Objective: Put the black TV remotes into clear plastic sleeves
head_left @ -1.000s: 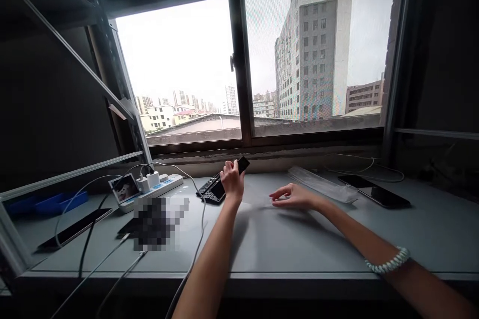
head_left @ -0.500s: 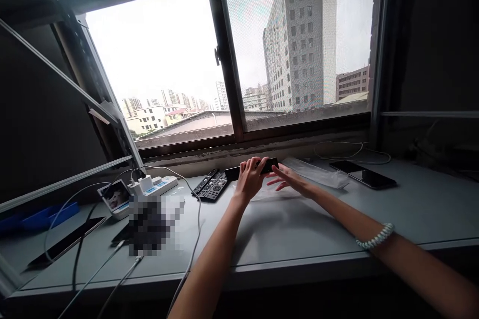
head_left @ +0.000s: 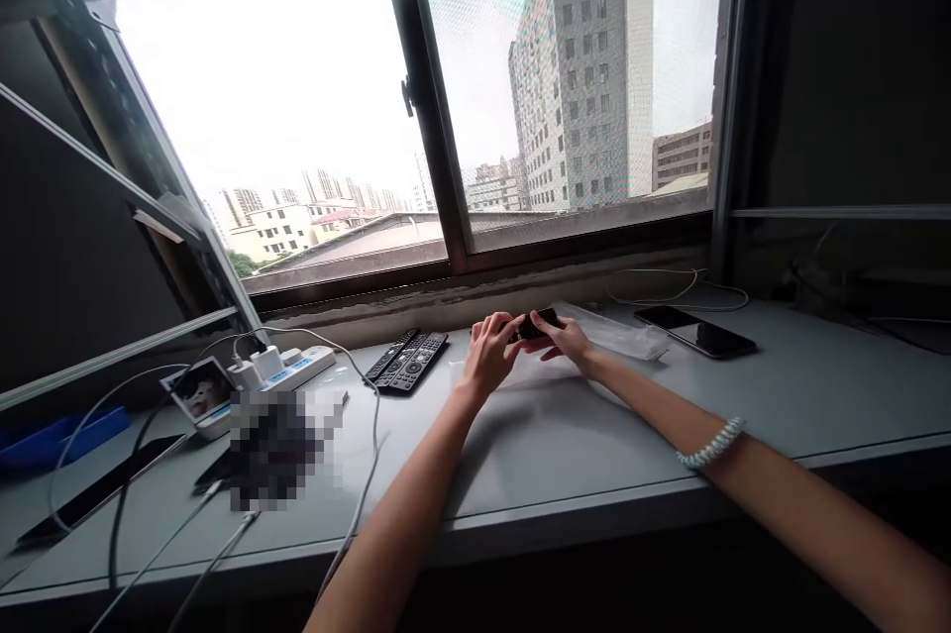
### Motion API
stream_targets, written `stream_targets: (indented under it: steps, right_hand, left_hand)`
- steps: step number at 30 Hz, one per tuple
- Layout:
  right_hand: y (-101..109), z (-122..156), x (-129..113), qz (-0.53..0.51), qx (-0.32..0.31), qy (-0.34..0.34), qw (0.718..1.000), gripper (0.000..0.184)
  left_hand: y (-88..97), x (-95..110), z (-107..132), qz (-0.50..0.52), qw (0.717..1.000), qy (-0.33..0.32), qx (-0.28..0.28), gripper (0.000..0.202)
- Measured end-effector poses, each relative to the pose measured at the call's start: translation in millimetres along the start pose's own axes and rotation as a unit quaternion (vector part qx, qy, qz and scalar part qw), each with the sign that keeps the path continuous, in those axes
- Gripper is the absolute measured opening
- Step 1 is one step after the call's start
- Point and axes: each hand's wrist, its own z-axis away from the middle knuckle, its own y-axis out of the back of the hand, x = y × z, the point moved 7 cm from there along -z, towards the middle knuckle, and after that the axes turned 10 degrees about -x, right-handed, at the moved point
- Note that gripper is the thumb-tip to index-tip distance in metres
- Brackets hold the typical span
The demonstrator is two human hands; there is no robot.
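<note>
My left hand (head_left: 488,356) is closed round a long black object (head_left: 529,327), which looks like a remote control held just above the desk. At its right end, the fingers and thumb of my right hand (head_left: 571,341) grip it too. Most of its length is covered by my fingers. Thin clear plastic (head_left: 531,373) lies beneath my hands, and a clear plastic bag (head_left: 620,334) is behind my right hand. Left of my hands, two black remote controls (head_left: 407,364) lie side by side on the desk.
Toward the right, a black phone (head_left: 702,332) lies flat near a loose white cable (head_left: 669,300). A white power strip (head_left: 301,369) with plugs stands at left, its cables crossing the grey desk (head_left: 565,450). Further left are a dark tablet (head_left: 111,489) and a blue tray (head_left: 66,440).
My right hand has closed from spread fingers onto the right end of the black object. The object's left part, earlier sticking out past my left hand, is now mostly hidden. The view has shifted slightly.
</note>
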Motion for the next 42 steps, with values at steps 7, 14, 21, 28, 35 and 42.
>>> stream_targets:
  steps: [7,14,21,28,35,42]
  right_hand:
    - [46,6,3,-0.052,0.230,0.006,0.972,0.042]
    - [49,9,8,-0.084,0.252,-0.021,0.964,0.043]
    - [42,6,12,-0.102,0.217,-0.047,0.970,0.043]
    - [43,6,13,-0.099,0.210,-0.039,0.972,0.040]
    - [40,7,10,-0.084,0.207,-0.042,0.974,0.047]
    - [43,9,8,-0.067,0.225,-0.044,0.971,0.044]
  left_hand:
    - [-9.1,-11,5,0.004,0.998,0.043,-0.052,0.026]
    - [-25.5,-2,3,0.023,0.990,0.029,-0.138,0.030]
    - [-27.3,5,3,0.006,0.990,0.016,-0.139,0.026]
    - [-26.1,5,6,0.015,0.989,0.027,-0.144,0.018]
    - [-36.0,6,10,0.057,0.979,0.006,-0.196,0.042]
    - [-25.8,-5,5,-0.017,0.986,0.067,-0.154,0.023]
